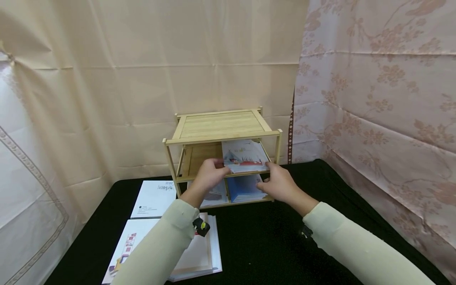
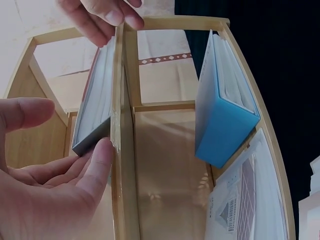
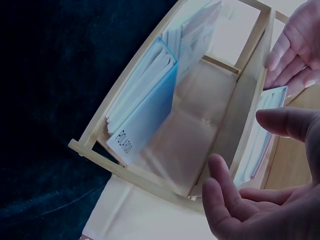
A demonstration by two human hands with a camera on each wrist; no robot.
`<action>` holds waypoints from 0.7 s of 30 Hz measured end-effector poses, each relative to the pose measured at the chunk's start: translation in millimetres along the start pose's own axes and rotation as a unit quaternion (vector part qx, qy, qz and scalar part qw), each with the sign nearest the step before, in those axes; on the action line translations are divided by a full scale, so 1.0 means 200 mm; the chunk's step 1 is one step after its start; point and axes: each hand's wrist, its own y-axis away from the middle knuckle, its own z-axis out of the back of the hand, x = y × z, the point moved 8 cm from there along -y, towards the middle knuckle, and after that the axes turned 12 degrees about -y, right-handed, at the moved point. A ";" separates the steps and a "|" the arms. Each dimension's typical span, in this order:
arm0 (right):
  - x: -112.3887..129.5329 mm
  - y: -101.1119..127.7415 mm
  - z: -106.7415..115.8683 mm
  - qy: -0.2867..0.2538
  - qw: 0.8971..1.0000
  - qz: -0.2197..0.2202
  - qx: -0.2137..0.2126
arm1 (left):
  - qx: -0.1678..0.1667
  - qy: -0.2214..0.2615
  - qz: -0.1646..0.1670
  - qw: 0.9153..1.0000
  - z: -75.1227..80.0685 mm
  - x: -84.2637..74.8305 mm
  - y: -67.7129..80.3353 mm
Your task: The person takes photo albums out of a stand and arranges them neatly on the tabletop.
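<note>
One three-tier pale wooden rack (image 1: 221,130) stands at the middle of the frame, with one picture-covered booklet (image 1: 244,155) on its middle tier and two on the bottom tier: a blue one (image 1: 244,188) and a white one (image 1: 213,194). On the black table (image 1: 270,245) at lower left lie one white booklet (image 1: 154,199) and one stack of white booklets (image 1: 199,253). Two hands are in view, a left (image 1: 208,176) and a right (image 1: 279,184).

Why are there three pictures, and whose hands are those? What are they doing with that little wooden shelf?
They are one person's two hands. The big picture comes from a camera on the person's head; the other two come from cameras on each wrist, so they look tilted and very close. A small wooden shelf stands on a black table. The left hand and the right hand are at the two front corners of a picture book lying on the middle shelf board. A blue book lies below it. More books lie on the table at the left.
</note>
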 end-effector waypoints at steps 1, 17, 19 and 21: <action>0.00 0.00 0.01 0.003 1.000 0.001 -0.005 | 0.000 0.001 -0.002 1.000 0.00 0.00 0.00; -0.01 0.05 0.09 -0.009 0.997 0.011 -0.079 | 0.008 0.047 -0.005 0.999 -0.01 -0.01 0.06; -0.01 0.05 0.10 -0.013 0.996 0.012 -0.084 | 0.012 0.054 -0.001 0.998 -0.01 -0.01 0.07; -0.02 0.05 0.11 -0.016 0.996 0.012 -0.091 | 0.015 0.061 -0.002 0.998 -0.01 -0.01 0.07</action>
